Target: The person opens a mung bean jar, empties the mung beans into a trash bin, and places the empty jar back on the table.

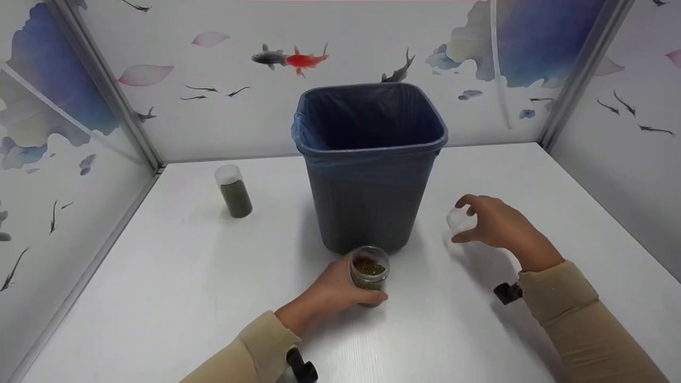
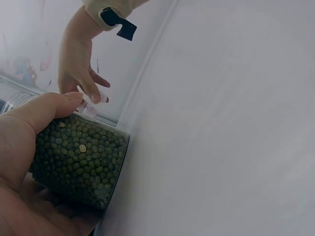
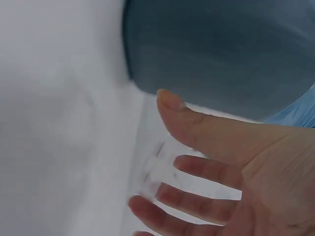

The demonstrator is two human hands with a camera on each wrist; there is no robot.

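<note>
Near the front of the bin, my left hand point(image 1: 340, 284) grips a clear jar point(image 1: 371, 274) whose top is uncovered. Green mung beans point(image 2: 81, 157) show through its wall in the left wrist view. Off to the right, my right hand point(image 1: 495, 223) holds a clear lid point(image 1: 458, 221) between thumb and fingers, above the white table. In the right wrist view the see-through lid point(image 3: 160, 169) lies by the fingertips, partly hidden behind the hand. A second clear jar point(image 1: 234, 191) with green contents and a pale lid stands at the back left.
A tall grey bin point(image 1: 367, 207) lined with a blue bag point(image 1: 367, 149) stands at the table's back middle, close beyond the left hand. White panels point(image 1: 213, 117) with painted fish enclose the white table point(image 1: 159, 298) at the back and both sides.
</note>
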